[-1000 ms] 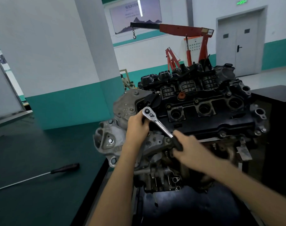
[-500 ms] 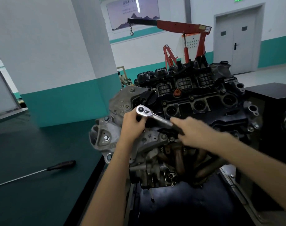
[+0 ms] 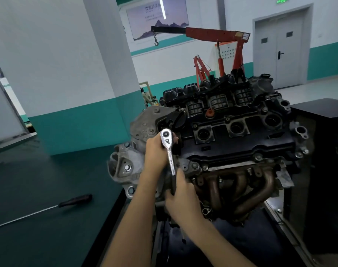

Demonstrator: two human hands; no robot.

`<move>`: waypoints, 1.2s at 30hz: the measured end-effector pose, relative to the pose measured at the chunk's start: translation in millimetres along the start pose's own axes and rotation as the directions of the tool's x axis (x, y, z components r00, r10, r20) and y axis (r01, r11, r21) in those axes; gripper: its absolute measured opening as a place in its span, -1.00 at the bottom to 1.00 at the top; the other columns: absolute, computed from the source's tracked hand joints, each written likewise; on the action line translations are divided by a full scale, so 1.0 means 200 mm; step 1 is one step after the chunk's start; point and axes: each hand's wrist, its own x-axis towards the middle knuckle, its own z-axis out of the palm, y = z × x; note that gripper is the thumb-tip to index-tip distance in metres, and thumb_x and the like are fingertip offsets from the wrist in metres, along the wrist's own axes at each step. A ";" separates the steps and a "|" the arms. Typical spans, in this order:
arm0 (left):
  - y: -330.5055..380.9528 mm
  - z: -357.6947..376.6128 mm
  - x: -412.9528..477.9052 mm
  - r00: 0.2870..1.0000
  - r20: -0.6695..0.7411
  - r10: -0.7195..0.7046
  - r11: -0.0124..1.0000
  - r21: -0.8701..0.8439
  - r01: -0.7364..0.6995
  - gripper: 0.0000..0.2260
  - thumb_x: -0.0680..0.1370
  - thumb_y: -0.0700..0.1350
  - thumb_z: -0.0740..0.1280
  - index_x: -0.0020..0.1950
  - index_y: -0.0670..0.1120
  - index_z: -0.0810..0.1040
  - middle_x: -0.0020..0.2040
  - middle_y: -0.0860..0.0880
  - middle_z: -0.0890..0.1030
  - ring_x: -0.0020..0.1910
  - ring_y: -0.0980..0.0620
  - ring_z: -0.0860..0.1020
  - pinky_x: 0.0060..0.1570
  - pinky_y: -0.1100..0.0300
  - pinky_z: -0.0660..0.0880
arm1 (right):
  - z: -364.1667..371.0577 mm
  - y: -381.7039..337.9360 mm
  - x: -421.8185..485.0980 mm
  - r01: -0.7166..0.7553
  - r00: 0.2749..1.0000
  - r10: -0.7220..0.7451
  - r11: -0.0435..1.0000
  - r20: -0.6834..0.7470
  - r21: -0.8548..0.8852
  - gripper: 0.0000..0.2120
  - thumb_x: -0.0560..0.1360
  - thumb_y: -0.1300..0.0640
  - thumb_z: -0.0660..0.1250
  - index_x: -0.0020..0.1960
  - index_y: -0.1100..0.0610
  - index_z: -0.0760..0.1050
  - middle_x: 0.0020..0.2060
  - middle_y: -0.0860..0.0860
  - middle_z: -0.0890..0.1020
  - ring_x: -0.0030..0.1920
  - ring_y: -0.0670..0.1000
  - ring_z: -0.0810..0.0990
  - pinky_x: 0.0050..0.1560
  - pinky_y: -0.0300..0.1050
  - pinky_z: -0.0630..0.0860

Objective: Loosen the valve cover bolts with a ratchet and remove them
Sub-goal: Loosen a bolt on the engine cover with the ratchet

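Your R hand (image 3: pixel 181 197) is curled tight round the ratchet (image 3: pixel 169 153) grip. Your L hand (image 3: pixel 155 151) wraps its head, at the left end of the cover (image 3: pixel 231 145). The bolt is hidden under it. If the head tips, the socket may slip off & your knuckles hit the engine (image 3: pixel 145 124).
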 end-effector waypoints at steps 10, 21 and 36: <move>0.00 -0.02 0.00 0.993 0.025 0.118 0.991 0.058 -0.119 -0.89 0.54 -0.30 0.36 0.00 -0.17 0.65 -0.27 -0.06 0.64 -0.27 0.04 0.52 -0.27 0.39 0.35 | -0.79 0.08 0.41 0.397 0.916 -0.247 0.662 0.316 -0.636 -0.67 0.48 0.15 0.29 0.22 0.03 0.38 -0.30 -0.04 0.41 -0.23 0.16 0.57 -0.30 -0.10 0.34; -0.02 0.01 0.01 1.000 -0.001 0.017 0.999 0.037 -0.017 -0.81 0.48 -0.33 0.33 -0.21 -0.06 0.61 -0.30 -0.03 0.66 -0.26 0.01 0.62 -0.19 0.16 0.51 | -0.05 0.00 0.01 0.006 1.000 -0.006 1.000 -0.012 0.001 -0.61 0.47 0.21 0.25 0.28 0.13 0.29 -0.15 0.16 0.60 -0.10 0.23 0.61 -0.14 0.04 0.54; 0.02 -0.02 -0.01 0.996 0.065 0.060 0.996 0.068 -0.065 -0.88 0.57 -0.29 0.31 0.01 -0.20 0.65 -0.22 -0.08 0.66 -0.35 0.04 0.51 -0.24 0.20 0.42 | -0.83 0.09 0.47 0.445 0.895 -0.285 0.601 0.343 -0.664 -0.75 0.50 0.16 0.30 0.16 0.03 0.39 -0.38 -0.10 0.34 -0.35 0.02 0.48 -0.33 -0.11 0.30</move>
